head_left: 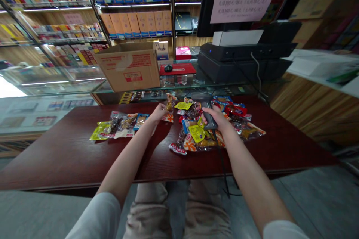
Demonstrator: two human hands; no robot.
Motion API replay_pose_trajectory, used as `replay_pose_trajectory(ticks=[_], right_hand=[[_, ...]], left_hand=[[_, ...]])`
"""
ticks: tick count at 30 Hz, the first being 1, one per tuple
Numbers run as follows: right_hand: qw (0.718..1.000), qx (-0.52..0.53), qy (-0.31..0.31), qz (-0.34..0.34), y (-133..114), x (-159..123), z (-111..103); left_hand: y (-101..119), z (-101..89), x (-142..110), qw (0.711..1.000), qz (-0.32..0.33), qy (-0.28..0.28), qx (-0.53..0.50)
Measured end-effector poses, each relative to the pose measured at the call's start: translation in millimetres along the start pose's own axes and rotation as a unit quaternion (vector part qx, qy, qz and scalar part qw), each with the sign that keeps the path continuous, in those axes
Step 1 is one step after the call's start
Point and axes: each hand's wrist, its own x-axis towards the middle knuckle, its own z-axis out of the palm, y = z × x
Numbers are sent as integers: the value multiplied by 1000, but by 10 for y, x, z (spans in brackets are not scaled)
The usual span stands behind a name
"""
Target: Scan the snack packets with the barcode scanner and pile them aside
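My right hand [217, 117] is closed round the grip of a dark handheld barcode scanner [208, 109], whose head points away from me over a heap of snack packets [196, 134]; its black cable [223, 164] runs down off the table's front edge. My left hand [159, 112] pinches a small snack packet [169, 107] and holds it upright in front of the scanner. A second, smaller group of snack packets [117, 126] lies flat to the left of my left hand.
The dark red table [70, 153] carries both piles. Behind it stands a glass counter [84, 86] with an open cardboard box [130, 65], a red mouse pad with a mouse [177, 68] and a black register with a screen [246, 52]. Shelves of boxed goods [131, 0] fill the back.
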Motion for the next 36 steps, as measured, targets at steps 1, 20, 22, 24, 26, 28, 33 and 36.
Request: replay_pose_trajectory(ticks=[1,20,22,24,26,28,33,36], right_hand=[[1000,4,-17,7,-12,-20,31],[996,3,-88,20,64,-91,172],[996,3,-87,17,57,-99,181],[996,0,-90,18,54,-104,186],[996,-4,-87,17,53,-106,190],[996,-7,-87,17,52,-107,195],[996,-18,-89,19,43,-117,221],[997,-18,-80,6,36,-132,249]], left_hand=[[2,-62,-78,997,10,-20,-76],[-26,-550,-397,849,16,-215,-482],[-72,-503,-356,865,27,-217,-451],[-120,-428,-312,894,62,-182,-404],[-156,-351,-277,929,112,-122,-332],[-172,-305,-253,962,158,-53,-217],[-184,-330,-218,982,180,60,20],[-216,-336,-202,982,176,72,-2]])
